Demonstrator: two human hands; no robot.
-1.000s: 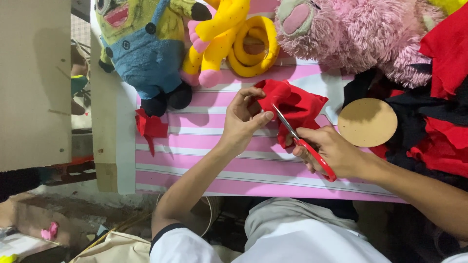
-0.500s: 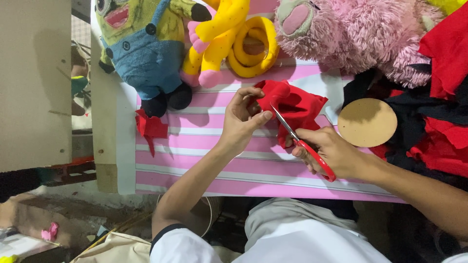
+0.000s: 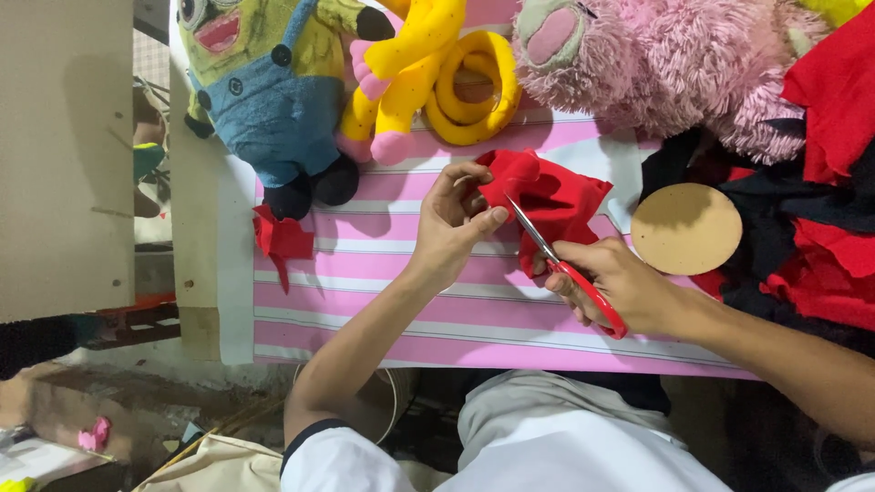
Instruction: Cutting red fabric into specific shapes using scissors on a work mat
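Observation:
My left hand pinches the upper left edge of a red piece of cloth above the pink-striped table cover. My right hand grips red-handled scissors, whose blades point up and left into the cloth, close to my left thumb. The cloth bunches between both hands.
A yellow and blue plush toy, a yellow plush and a pink furry plush lie along the far edge. A brown cardboard disc rests right of the cloth, beside red and black fabric. A red scrap lies at left.
Almost nothing moved: both hands keep their hold, and the scissors stay in the cloth at the same spot.

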